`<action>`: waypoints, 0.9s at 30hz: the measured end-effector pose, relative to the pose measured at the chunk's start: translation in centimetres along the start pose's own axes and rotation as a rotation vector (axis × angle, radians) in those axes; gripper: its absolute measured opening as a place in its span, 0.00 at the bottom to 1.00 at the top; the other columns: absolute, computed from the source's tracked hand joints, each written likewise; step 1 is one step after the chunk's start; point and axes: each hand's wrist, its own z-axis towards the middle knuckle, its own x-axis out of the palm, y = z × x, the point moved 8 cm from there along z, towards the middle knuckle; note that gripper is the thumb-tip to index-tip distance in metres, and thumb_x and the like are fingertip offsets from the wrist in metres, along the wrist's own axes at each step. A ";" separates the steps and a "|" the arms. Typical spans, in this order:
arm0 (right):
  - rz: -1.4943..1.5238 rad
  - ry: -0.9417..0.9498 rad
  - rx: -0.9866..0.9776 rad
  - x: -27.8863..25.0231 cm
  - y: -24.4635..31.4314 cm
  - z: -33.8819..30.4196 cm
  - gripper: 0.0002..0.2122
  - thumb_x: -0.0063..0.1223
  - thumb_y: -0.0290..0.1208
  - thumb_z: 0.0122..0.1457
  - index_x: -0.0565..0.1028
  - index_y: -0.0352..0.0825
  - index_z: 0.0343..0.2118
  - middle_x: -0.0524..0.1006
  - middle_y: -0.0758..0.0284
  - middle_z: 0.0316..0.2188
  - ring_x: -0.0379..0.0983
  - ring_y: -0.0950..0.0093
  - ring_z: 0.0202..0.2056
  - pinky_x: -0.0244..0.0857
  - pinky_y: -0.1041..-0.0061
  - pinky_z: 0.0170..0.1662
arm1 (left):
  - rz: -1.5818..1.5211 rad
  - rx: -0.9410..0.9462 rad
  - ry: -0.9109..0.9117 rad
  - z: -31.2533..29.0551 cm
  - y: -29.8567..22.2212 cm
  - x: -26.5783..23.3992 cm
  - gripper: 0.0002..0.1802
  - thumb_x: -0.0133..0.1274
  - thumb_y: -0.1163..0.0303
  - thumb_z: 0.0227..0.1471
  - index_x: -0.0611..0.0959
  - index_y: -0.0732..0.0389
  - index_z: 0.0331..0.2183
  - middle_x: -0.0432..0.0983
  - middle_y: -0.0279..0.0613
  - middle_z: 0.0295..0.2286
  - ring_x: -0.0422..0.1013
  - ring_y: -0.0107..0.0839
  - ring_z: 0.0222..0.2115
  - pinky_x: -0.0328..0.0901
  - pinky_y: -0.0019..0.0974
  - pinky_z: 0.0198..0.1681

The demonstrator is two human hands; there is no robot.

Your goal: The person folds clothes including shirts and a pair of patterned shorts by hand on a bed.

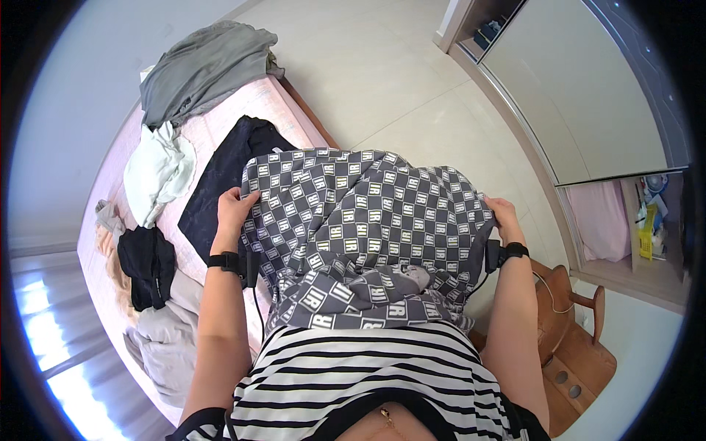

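Stretched out in front of my striped top is a dark grey checked cloth (397, 198) with a white printed pattern; whether it is a garment or a cover I cannot tell. My left hand (235, 209) pinches its upper left edge between thumb and fingers. At the far right edge, my right hand (504, 214) grips the same cloth, its fingers partly behind the fabric. The lower part hangs in folds against my waist, where a small light grey figure (412, 277) shows. Beside my left hand, a black garment (213, 184) lies on the bed, partly covered by the cloth.
Left is a bed with a pink sheet (254, 99), bearing a grey-green heap of fabric (206, 70), a pale mint garment (158, 170), a small black garment (147, 264) and beige clothes (165, 334). A brown chair (581, 367) and sliding-door wardrobe (581, 95) stand right.
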 end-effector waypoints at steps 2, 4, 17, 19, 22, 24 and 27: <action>-0.033 0.009 -0.062 -0.8 0.3 -0.1 0.09 0.55 0.35 0.54 0.73 0.34 0.26 0.72 0.71 0.20 0.66 0.80 0.21 0.59 0.80 0.22 | -0.199 -0.046 0.022 -0.7 -0.5 0.5 0.15 0.60 0.65 0.44 0.79 0.67 0.30 0.76 0.35 0.22 0.69 0.20 0.20 0.64 0.26 0.25; 0.003 -0.021 -0.098 -1.4 -0.6 0.7 0.08 0.54 0.33 0.55 0.73 0.33 0.28 0.73 0.70 0.22 0.66 0.80 0.24 0.60 0.79 0.26 | -0.397 -0.073 0.024 -1.2 -0.6 0.7 0.10 0.56 0.68 0.49 0.79 0.66 0.30 0.75 0.33 0.23 0.68 0.19 0.20 0.62 0.24 0.24; 0.065 0.252 -0.372 -2.4 10.1 -10.4 0.13 0.45 0.20 0.55 0.75 0.30 0.43 0.77 0.71 0.31 0.71 0.82 0.32 0.64 0.83 0.39 | -0.330 0.302 0.221 -4.0 -8.3 -3.3 0.32 0.53 0.78 0.48 0.64 0.63 0.56 0.74 0.38 0.39 0.68 0.21 0.34 0.64 0.24 0.36; 0.117 0.207 -0.418 -4.9 12.7 -13.4 0.11 0.45 0.20 0.55 0.76 0.28 0.40 0.78 0.69 0.33 0.72 0.81 0.33 0.64 0.82 0.40 | -0.474 0.248 0.248 -1.5 -7.9 -6.8 0.21 0.50 0.74 0.53 0.72 0.63 0.50 0.75 0.37 0.38 0.69 0.20 0.34 0.64 0.24 0.37; 0.348 0.210 -0.624 -8.7 16.7 -19.1 0.12 0.46 0.21 0.55 0.75 0.28 0.42 0.78 0.67 0.33 0.72 0.78 0.34 0.64 0.80 0.42 | -0.673 0.316 0.257 -1.9 -12.4 -13.2 0.16 0.47 0.69 0.57 0.75 0.63 0.47 0.75 0.36 0.37 0.71 0.22 0.34 0.65 0.26 0.39; 0.414 0.208 -0.722 -10.6 19.2 -22.8 0.12 0.46 0.22 0.56 0.75 0.28 0.42 0.77 0.66 0.34 0.72 0.78 0.35 0.65 0.79 0.43 | -0.716 0.361 0.347 -2.6 -15.2 -16.2 0.17 0.46 0.69 0.58 0.73 0.64 0.48 0.76 0.37 0.37 0.72 0.24 0.34 0.66 0.28 0.40; 0.448 0.188 -0.910 -11.7 21.3 -27.9 0.13 0.48 0.22 0.55 0.74 0.28 0.44 0.77 0.66 0.35 0.72 0.78 0.36 0.65 0.79 0.44 | -0.740 0.480 0.406 -3.1 -16.5 -19.4 0.23 0.48 0.68 0.55 0.69 0.66 0.51 0.75 0.40 0.39 0.72 0.27 0.38 0.66 0.31 0.44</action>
